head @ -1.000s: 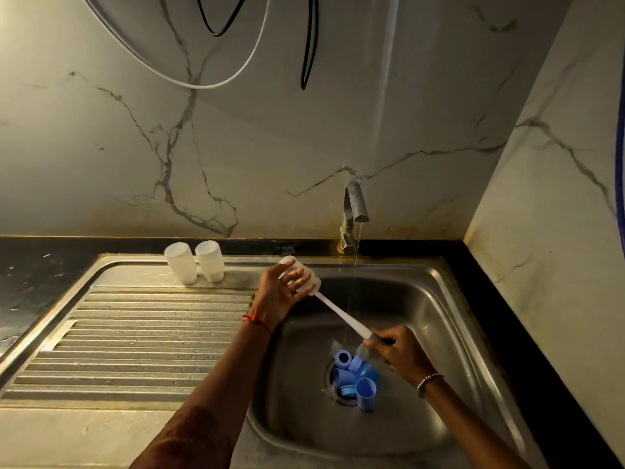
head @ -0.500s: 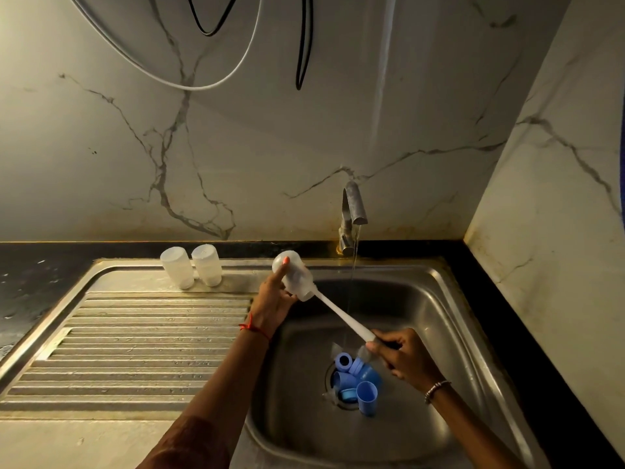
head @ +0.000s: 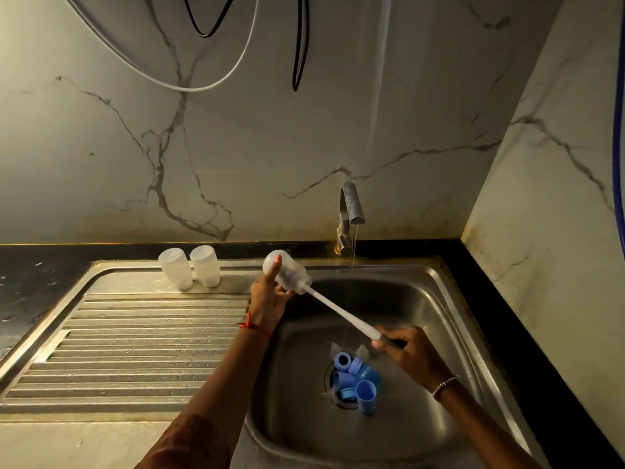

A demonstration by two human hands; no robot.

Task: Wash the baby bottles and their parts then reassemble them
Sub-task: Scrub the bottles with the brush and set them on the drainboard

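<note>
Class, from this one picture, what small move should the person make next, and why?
Probably a twist of the long white bottle brush: the left hand holds the clear plastic baby bottle tilted, the right hand grips the brush's handle, and its head sits inside the bottle.

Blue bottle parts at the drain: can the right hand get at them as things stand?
Probably reachable, not graspable: nothing lies between the right hand and the blue bottle parts, but it grips the brush handle, whose head is inside the bottle the left hand holds.

Veined marble walls meet in a corner — black countertop below, dim warm light.
</note>
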